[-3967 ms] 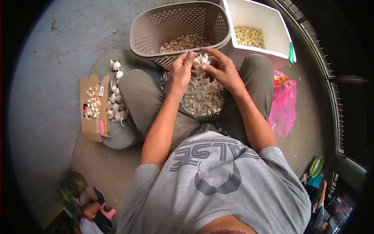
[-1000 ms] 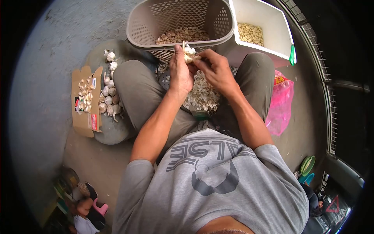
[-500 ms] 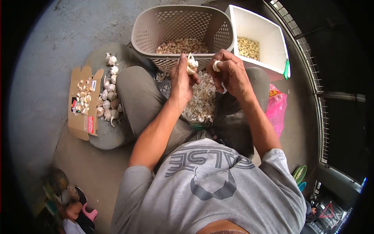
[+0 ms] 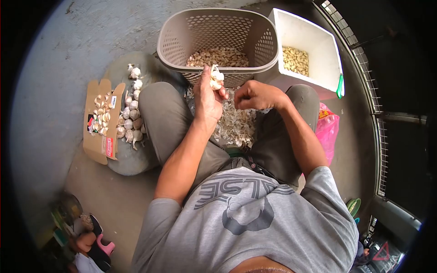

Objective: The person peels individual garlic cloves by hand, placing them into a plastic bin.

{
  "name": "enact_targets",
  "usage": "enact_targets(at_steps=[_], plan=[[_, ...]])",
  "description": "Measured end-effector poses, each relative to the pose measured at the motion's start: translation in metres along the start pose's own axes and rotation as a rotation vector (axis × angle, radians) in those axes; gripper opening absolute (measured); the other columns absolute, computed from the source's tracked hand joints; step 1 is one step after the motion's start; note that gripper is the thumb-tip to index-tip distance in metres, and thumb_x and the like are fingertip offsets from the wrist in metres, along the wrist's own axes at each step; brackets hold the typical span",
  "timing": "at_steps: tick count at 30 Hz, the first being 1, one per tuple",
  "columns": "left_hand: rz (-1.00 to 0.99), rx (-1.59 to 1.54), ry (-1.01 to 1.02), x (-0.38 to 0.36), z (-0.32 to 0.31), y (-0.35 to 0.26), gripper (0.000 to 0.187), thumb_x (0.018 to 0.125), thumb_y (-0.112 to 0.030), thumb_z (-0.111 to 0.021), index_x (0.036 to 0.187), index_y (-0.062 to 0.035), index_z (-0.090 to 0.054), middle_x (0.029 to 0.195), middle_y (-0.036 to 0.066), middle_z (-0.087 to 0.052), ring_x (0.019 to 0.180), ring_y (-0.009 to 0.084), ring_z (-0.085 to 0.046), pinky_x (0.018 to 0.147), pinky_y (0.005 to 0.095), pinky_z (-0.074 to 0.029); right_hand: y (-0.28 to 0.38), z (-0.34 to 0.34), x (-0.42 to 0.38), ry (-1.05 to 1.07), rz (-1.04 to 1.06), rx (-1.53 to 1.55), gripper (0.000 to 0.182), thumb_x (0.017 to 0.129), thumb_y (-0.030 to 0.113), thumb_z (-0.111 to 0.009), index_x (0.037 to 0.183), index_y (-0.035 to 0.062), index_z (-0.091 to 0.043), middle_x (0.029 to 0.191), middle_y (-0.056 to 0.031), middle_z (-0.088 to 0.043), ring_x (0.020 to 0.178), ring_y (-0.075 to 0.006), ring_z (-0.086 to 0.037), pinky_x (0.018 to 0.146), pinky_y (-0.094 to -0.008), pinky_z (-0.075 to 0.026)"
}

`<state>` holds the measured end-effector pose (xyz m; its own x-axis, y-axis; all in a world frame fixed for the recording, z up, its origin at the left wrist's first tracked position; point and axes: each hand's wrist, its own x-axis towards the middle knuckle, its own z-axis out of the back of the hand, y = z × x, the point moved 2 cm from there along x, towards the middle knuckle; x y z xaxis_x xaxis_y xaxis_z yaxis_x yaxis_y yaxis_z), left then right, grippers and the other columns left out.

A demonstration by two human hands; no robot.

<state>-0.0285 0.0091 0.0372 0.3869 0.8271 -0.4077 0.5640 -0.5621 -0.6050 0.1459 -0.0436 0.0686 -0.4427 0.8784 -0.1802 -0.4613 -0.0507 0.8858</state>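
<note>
My left hand (image 4: 209, 98) is closed around a partly broken garlic bulb (image 4: 216, 78), held up in front of the basket's near rim. To its right, my right hand (image 4: 259, 94) hangs with curled fingers over a heap of papery garlic skins (image 4: 237, 125) between my legs. Whatever those fingers hold, if anything, is hidden. Whole garlic bulbs (image 4: 132, 113) lie in a cluster beside my left knee. Left of them, loose cloves (image 4: 101, 109) rest on a flattened cardboard box (image 4: 94, 150).
A grey-brown perforated basket (image 4: 218, 69) with unpeeled-looking cloves (image 4: 218, 57) stands ahead. Right of it, a white foam box (image 4: 321, 50) holds pale cloves (image 4: 296, 61). A pink plastic bag (image 4: 328, 132) lies by my right knee. Another person (image 4: 86, 243) is partly visible at lower left.
My right hand has moved down and slightly left, away from the bulb, toward the skins. The clove seen in its fingers before no longer shows. My left hand still holds the bulb.
</note>
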Motion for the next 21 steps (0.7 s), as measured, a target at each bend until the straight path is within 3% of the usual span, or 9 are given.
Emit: enact_targets(at_steps=[2, 5, 7, 9, 10, 13, 16, 17, 21], plan=[[0.025, 0.023, 0.048, 0.0, -0.001, 0.003, 0.033, 0.104, -0.044, -0.061, 0.102, -0.0116, -0.062, 0.076, 0.003, -0.06, 0.057, 0.0148, -0.056, 0.049, 0.0328, -0.045, -0.005, 0.004, -0.008, -0.008, -0.021, -0.07, 0.013, 0.087, 0.009, -0.07, 0.097, 0.0001, -0.074, 0.08, -0.0077, -0.07, 0.076, -0.0144, -0.065, 0.073, -0.0339, -0.055], [0.068, 0.087, 0.106, -0.001, -0.002, 0.009, 0.033, 0.104, -0.044, -0.061, 0.102, -0.0116, -0.063, 0.076, 0.003, -0.061, 0.057, 0.0151, -0.056, 0.049, 0.0331, -0.046, 0.006, 0.029, -0.012, -0.693, -0.127, 0.145, 0.033, 0.097, 0.02, -0.071, 0.123, 0.0003, -0.067, 0.112, -0.0147, -0.072, 0.086, -0.0192, -0.069, 0.074, -0.0363, -0.057], [0.102, 0.132, 0.128, -0.003, -0.005, 0.012, 0.033, 0.104, -0.045, -0.06, 0.101, -0.0117, -0.063, 0.076, 0.002, -0.061, 0.057, 0.0152, -0.057, 0.049, 0.0333, -0.047, 0.008, 0.034, -0.012, -0.859, -0.07, 0.186, 0.042, 0.099, 0.027, -0.071, 0.128, -0.0015, -0.063, 0.121, -0.018, -0.069, 0.087, -0.0216, -0.069, 0.074, -0.038, -0.058], [0.074, 0.193, 0.147, -0.004, -0.009, 0.014, 0.035, 0.104, -0.046, -0.06, 0.101, -0.0117, -0.063, 0.076, 0.002, -0.06, 0.058, 0.015, -0.057, 0.05, 0.0333, -0.048, 0.008, 0.031, -0.01, -0.759, -0.051, 0.166, 0.048, 0.099, 0.032, -0.071, 0.13, -0.0029, -0.062, 0.125, -0.0204, -0.066, 0.086, -0.0233, -0.068, 0.073, -0.0397, -0.058], [0.06, 0.224, 0.156, -0.005, -0.012, 0.016, 0.035, 0.104, -0.047, -0.059, 0.1, -0.0117, -0.063, 0.076, 0.001, -0.06, 0.058, 0.015, -0.058, 0.05, 0.0334, -0.048, 0.012, 0.019, -0.005, -0.656, 0.073, 0.172, 0.044, 0.098, 0.031, -0.073, 0.123, -0.0044, -0.063, 0.111, -0.0208, -0.071, 0.08, -0.0234, -0.069, 0.07, -0.0403, -0.057], [0.094, 0.235, 0.132, -0.006, -0.008, 0.021, 0.038, 0.104, -0.049, -0.059, 0.1, -0.0118, -0.063, 0.075, 0.0, -0.059, 0.057, 0.0134, -0.054, 0.05, 0.0308, -0.045, 0.035, -0.005, -0.004, -0.463, -0.113, -0.162, 0.036, 0.096, 0.023, -0.074, 0.112, -0.0059, -0.061, 0.083, -0.0186, -0.071, 0.077, -0.0211, -0.069, 0.068, -0.0388, -0.054], [0.082, 0.177, 0.098, -0.004, -0.009, 0.018, 0.039, 0.105, -0.05, -0.058, 0.098, -0.0118, -0.061, 0.074, -0.001, -0.057, 0.055, 0.0122, -0.051, 0.047, 0.0292, -0.041, 0.024, -0.01, 0.002, -0.563, 0.049, 0.141, 0.025, 0.099, 0.014, -0.071, 0.114, -0.0037, -0.06, 0.084, -0.0062, -0.068, 0.077, -0.0138, -0.062, 0.067, -0.0315, -0.051], [0.081, 0.141, 0.062, -0.003, -0.009, 0.015, 0.038, 0.105, -0.049, -0.057, 0.099, -0.0119, -0.061, 0.074, -0.001, -0.057, 0.053, 0.0114, -0.05, 0.045, 0.0288, -0.041, 0.014, -0.014, 0.006, -0.612, 0.167, 0.21, 0.015, 0.101, 0.007, -0.066, 0.109, -0.0031, -0.06, 0.079, -0.0022, -0.065, 0.068, -0.0131, -0.058, 0.062, -0.0312, -0.049], [0.055, 0.092, 0.033, -0.005, -0.011, 0.006, 0.038, 0.105, -0.048, -0.058, 0.097, -0.0108, -0.059, 0.073, 0.0, -0.055, 0.051, 0.0121, -0.05, 0.043, 0.0289, -0.04, 0.019, -0.006, -0.004, -0.567, 0.027, 0.168, 0.016, 0.1, 0.009, -0.066, 0.112, -0.002, -0.063, 0.079, -0.0023, -0.066, 0.067, -0.0108, -0.057, 0.059, -0.0308, -0.047]])
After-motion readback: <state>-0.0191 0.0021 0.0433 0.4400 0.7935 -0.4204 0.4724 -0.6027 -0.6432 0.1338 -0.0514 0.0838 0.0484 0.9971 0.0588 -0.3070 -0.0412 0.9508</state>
